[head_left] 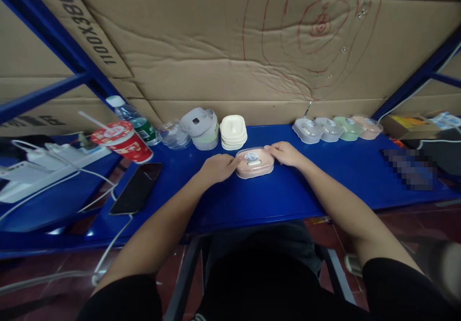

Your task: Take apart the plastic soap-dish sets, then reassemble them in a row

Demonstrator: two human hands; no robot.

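A pink, rounded plastic box with a clear lid [255,164] sits on the blue table in front of me, with a round white label and a small pale piece showing on it. My left hand [219,168] grips its left end, fingers curled and thumb against the side. At the far right corner of the lid, the fingertips of my right hand [287,154] are pressed on it. Just behind the box stands a stack of cream-coloured trays [233,131]. Left of that are stacked grey and green box parts [201,126] and nested clear lids [175,134].
Several lidded boxes [329,129] in grey, green and pink line the back right. A red paper cup with a straw [127,141], a plastic bottle [142,128], a phone [137,189] on a cable and a white power strip [50,172] are at left. Cardboard [201,37] walls the back.
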